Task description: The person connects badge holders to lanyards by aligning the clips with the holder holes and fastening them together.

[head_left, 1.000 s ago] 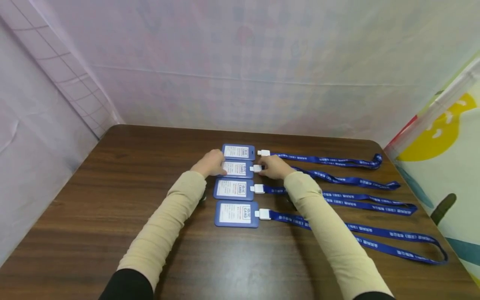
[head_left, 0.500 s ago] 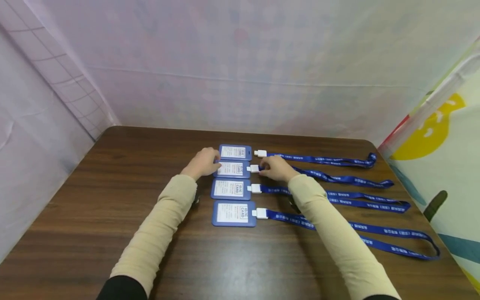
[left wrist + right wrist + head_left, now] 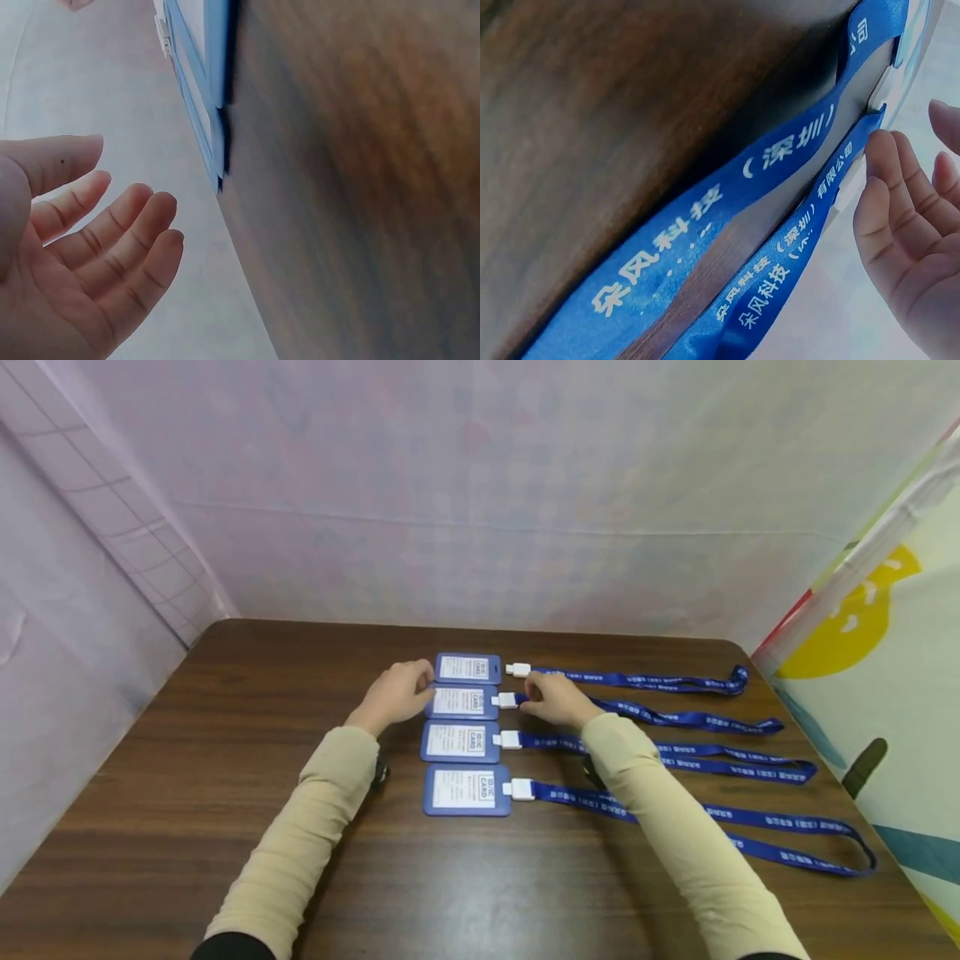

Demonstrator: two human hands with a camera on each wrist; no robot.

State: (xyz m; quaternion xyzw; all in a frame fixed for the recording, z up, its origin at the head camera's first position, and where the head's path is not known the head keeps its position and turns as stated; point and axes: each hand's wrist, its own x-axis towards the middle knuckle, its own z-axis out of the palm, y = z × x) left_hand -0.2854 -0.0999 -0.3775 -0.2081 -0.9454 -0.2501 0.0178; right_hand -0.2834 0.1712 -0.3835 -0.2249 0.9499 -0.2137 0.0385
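Note:
Several blue ID card holders lie in a column on the table. My left hand (image 3: 397, 693) has loosely bent fingers spread at the left edge of the second-farthest card holder (image 3: 459, 702); the left wrist view shows nothing in that hand. That holder's white clip (image 3: 506, 700) sits at its right end. Just right of the clip, my right hand (image 3: 557, 697) is over its blue lanyard (image 3: 697, 720). In the right wrist view the fingertips are beside the strap (image 3: 832, 180), with the thumb apart. The farthest card holder (image 3: 467, 668) lies separate from its white clip (image 3: 518, 670).
Two nearer card holders, the middle one (image 3: 460, 742) and the nearest (image 3: 467, 790), lie with white clips at their right ends. Their lanyards (image 3: 795, 857) stretch toward the table's right edge, partly under my right sleeve. A pale curtain (image 3: 480, 527) hangs behind the brown table (image 3: 225, 777).
My left hand has drawn back leftward from the second-farthest card holder, its fingers loosening off the holder. My right hand stays by the clip, its position nearly the same.

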